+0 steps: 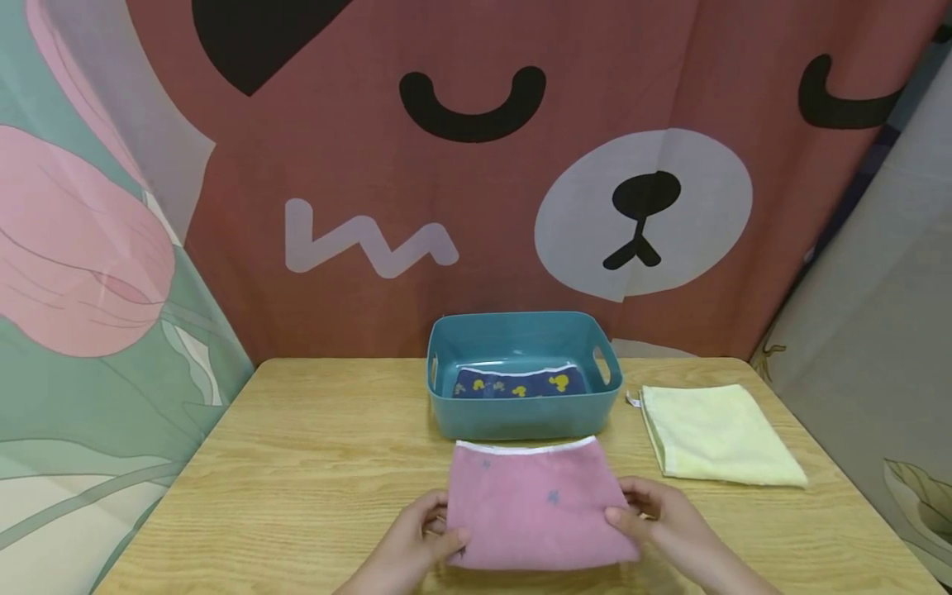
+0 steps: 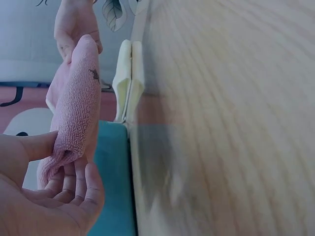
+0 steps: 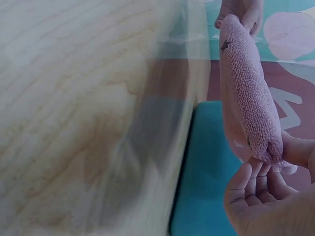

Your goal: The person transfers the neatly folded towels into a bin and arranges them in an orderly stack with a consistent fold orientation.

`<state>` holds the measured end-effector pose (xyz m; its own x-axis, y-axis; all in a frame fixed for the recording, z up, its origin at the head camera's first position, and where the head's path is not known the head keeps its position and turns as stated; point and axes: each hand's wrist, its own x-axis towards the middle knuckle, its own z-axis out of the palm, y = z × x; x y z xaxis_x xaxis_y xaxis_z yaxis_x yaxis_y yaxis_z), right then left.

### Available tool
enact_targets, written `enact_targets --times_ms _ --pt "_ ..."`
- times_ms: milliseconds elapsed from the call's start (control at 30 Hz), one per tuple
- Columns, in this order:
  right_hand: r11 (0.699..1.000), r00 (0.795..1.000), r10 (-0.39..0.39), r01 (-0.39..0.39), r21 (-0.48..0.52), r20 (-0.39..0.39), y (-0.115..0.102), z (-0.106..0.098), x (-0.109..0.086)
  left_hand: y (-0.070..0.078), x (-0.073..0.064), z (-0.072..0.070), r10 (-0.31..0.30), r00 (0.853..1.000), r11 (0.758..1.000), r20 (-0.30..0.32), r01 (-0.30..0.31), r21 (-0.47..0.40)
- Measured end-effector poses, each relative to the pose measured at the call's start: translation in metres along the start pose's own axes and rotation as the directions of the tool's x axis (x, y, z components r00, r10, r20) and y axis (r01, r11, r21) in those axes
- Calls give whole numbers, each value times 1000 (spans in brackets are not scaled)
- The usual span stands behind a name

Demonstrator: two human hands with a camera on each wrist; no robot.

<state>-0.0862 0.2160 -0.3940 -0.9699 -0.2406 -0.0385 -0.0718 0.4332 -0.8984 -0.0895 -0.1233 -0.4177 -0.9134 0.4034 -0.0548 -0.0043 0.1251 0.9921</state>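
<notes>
A folded pink towel with a white edge and small grey marks is held up off the table, in front of the basin. At its left end my left hand pinches it, thumb on top and fingers beneath. My right hand grips the right end the same way. Both wrist views show the towel's thick rolled fold hanging between the two hands, apart from the wood. Behind it stands a teal plastic basin, in which a navy cloth with yellow figures lies folded.
A folded pale yellow towel with a small white tag lies on the table's right side. The light wooden table ends at a printed curtain behind the basin. More curtains hang at left and right.
</notes>
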Motion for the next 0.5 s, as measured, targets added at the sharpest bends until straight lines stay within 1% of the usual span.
enact_targets --times_ms 133,333,500 --pt "999 999 51 -51 5 -8 -8 -5 1 6 2 0 19 1000 1000 -17 -18 23" --pt "1000 999 20 -20 4 -43 -17 -9 1 15 4 -2 42 999 998 -28 -41 42" --pt "1000 996 24 -24 1 -84 -24 -11 3 20 8 -4 73 996 995 -41 -70 73"
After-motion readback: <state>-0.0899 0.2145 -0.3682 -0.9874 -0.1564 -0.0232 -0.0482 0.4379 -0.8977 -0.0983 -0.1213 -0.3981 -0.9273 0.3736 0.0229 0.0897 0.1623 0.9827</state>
